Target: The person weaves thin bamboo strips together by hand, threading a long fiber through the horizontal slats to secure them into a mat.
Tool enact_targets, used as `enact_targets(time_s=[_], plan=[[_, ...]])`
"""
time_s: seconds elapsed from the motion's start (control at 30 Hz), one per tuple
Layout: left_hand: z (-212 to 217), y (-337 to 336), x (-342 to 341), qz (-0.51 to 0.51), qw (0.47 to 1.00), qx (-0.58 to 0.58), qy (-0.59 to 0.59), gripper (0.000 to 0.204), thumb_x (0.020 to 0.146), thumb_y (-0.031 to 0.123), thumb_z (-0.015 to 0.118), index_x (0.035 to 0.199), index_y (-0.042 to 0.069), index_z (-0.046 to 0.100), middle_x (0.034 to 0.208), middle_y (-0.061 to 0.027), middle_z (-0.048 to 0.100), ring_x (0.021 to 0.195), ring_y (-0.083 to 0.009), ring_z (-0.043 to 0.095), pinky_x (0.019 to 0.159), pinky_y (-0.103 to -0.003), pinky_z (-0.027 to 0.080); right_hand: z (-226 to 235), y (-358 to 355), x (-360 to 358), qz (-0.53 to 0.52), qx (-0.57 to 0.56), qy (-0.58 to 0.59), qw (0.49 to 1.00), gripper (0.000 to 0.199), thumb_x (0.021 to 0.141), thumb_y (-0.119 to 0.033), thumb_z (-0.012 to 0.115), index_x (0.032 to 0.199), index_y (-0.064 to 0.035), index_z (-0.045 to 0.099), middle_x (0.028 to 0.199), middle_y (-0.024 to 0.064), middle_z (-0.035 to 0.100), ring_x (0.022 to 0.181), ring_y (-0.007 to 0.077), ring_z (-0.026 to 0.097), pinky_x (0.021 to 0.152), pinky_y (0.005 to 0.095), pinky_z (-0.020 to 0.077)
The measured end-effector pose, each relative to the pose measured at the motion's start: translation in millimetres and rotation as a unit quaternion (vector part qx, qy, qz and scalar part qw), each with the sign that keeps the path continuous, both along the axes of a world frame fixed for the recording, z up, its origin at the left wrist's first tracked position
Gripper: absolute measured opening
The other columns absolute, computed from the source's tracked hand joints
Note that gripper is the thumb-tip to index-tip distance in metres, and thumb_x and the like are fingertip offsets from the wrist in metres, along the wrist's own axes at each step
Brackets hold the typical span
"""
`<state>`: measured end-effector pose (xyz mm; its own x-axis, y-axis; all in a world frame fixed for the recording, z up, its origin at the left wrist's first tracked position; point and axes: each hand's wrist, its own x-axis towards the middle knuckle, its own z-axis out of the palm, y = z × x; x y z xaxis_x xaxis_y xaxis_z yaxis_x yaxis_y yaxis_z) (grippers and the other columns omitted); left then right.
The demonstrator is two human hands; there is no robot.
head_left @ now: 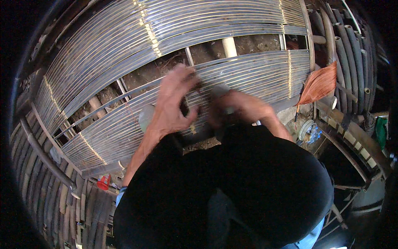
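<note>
Both hands are above a bench of thin bamboo slats (pixel 124 112), tied across with pale lashings. My left hand (pixel 176 99) is raised with its fingers bent and apart, the thumb well away from them. Motion smears its fingertips, and nothing shows clearly in its grasp. Beside its wrist lies a pale rounded thing (pixel 146 117). To the right, my right hand (pixel 244 107) has its fingers curled inward over a dark, blurred patch. A greyish rounded thing (pixel 220 89) shows by those fingers; whether they hold it is unclear. A large black shape (pixel 248 174) hides the area below the hands.
A gap between slat panels shows crossbars and bare ground. A reddish-brown fan-shaped thing (pixel 319 85) rests at the bench's right end. Below it stands a container (pixel 309 130) with blue things. A red packet (pixel 103 181) lies lower left. Bamboo poles (pixel 350 66) line both sides.
</note>
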<state>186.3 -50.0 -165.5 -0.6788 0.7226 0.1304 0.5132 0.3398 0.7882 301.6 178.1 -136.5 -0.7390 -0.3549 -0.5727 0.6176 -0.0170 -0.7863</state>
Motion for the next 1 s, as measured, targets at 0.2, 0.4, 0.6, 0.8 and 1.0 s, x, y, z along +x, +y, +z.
enact_targets(time_s=[0.2, 0.4, 0.6, 0.8, 1.0], plan=[[-14.6, -18.7, 27.7, -0.232, 0.925, -0.019, -0.302, 0.019, 0.091, 0.017, 0.068, 0.106, 0.006, 0.074, 0.106, -0.0165, 0.072, 0.130, -0.0367, 0.055, 0.117, -0.050, 0.032, 40.4, 86.4, -16.3, -0.236, -0.322, 0.280, 0.873, 0.022, 0.092, -0.020, 0.071, 0.097, 0.0010, 0.071, 0.097, 0.0133, 0.073, 0.089, 0.0247, 0.070, 0.077, 0.0314, 0.0552], [-17.6, -85.1, 45.6, 0.022, 0.746, 0.125, -0.653, 0.022, 0.103, 0.022, 0.058, 0.101, 0.005, 0.071, 0.071, -0.0083, 0.067, 0.096, -0.0190, 0.065, 0.090, -0.035, 0.050, -17.1, 89.7, -45.7, -0.075, 0.289, 0.174, 0.939, 0.039, 0.099, -0.035, 0.063, 0.121, -0.0036, 0.070, 0.114, 0.0119, 0.073, 0.109, 0.0227, 0.067, 0.096, 0.0375, 0.0520], [-4.2, -69.8, 41.9, 0.213, 0.833, -0.049, -0.508, 0.028, 0.104, 0.023, 0.057, 0.118, 0.001, 0.067, 0.082, 0.0002, 0.067, 0.075, -0.0042, 0.047, 0.068, -0.022, 0.038, -96.3, 34.2, -90.5, 0.028, 0.267, 0.130, 0.954, 0.050, 0.100, -0.032, 0.061, 0.140, -0.0030, 0.056, 0.133, 0.0164, 0.065, 0.120, 0.0271, 0.063, 0.103, 0.0376, 0.0492], [-19.4, -71.2, 49.5, 0.122, 0.767, -0.039, -0.628, 0.030, 0.104, 0.028, 0.058, 0.106, 0.001, 0.071, 0.069, 0.0013, 0.059, 0.065, -0.0066, 0.046, 0.061, -0.023, 0.035, -114.1, 23.4, -108.1, 0.083, 0.211, 0.070, 0.971, 0.042, 0.098, -0.030, 0.058, 0.130, -0.0029, 0.064, 0.117, 0.0180, 0.071, 0.105, 0.0279, 0.068, 0.093, 0.0384, 0.0513], [-13.3, -95.3, 49.4, 0.066, 0.743, -0.076, -0.662, 0.042, 0.103, 0.029, 0.059, 0.070, 0.004, 0.066, 0.061, 0.0016, 0.053, 0.058, -0.0082, 0.044, 0.057, -0.026, 0.033, -102.2, 16.7, -97.9, 0.129, 0.273, 0.090, 0.949, 0.034, 0.096, -0.029, 0.058, 0.115, -0.0043, 0.071, 0.105, 0.0208, 0.073, 0.096, 0.0370, 0.068, 0.089, 0.0437, 0.0513]])
